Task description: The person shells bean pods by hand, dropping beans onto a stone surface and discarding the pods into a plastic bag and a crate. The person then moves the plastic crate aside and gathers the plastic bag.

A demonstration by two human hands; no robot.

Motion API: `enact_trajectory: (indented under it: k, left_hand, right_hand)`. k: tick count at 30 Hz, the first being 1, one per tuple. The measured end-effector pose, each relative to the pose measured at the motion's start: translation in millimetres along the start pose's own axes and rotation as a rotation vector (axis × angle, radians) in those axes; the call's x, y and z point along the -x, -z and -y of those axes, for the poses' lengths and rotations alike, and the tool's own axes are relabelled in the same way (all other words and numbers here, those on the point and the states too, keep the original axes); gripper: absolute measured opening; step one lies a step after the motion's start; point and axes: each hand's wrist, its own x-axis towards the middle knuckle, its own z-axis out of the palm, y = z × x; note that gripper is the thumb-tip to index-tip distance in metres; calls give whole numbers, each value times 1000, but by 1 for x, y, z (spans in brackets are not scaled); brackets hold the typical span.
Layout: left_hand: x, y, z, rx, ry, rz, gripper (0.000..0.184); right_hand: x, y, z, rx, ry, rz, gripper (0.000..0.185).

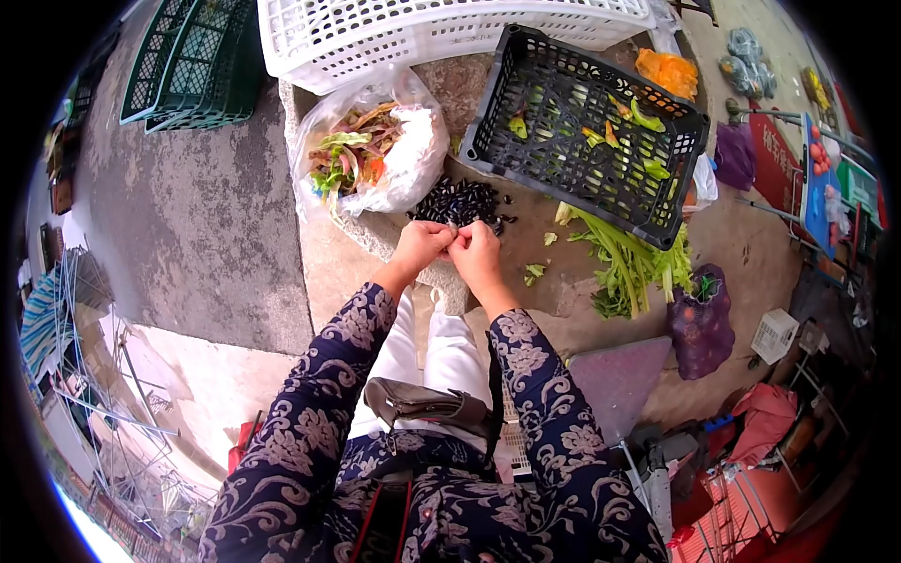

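My left hand (422, 246) and my right hand (477, 251) meet at the fingertips, both pinched round a small thing too tiny to make out. Just beyond them lies a pile of small, dark, shiny pieces (457, 202) on the stone surface. To the left of the pile, an open clear plastic bag (413, 150) holds vegetable scraps (352, 155) in green, red and brown. A black plastic crate (572, 122) with bits of leaf and pepper in it stands to the right. Green leafy stalks (624, 258) stick out from under its near edge.
A white crate (375, 42) stands at the back, dark green crates (202, 61) at the back left. Right of the stalks sits a purple net bag (702, 324). An orange bag (668, 73) is behind the black crate. Leaf scraps (534, 273) lie near my right hand.
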Motion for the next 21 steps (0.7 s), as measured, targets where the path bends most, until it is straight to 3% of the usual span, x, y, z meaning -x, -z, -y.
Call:
enact_trajectory:
  k: [8,14,21]
  left_hand:
    - [0,3,-2,123,32,16,21]
    - [2,10,2,103,-12,168,21]
    - [7,11,8,30,55,132,18]
  right_hand:
    - [-6,11,7,-212,-290,206,13]
    - [0,10,11,10,34,99,13]
    - [14,6,21,-8,-38,183,15]
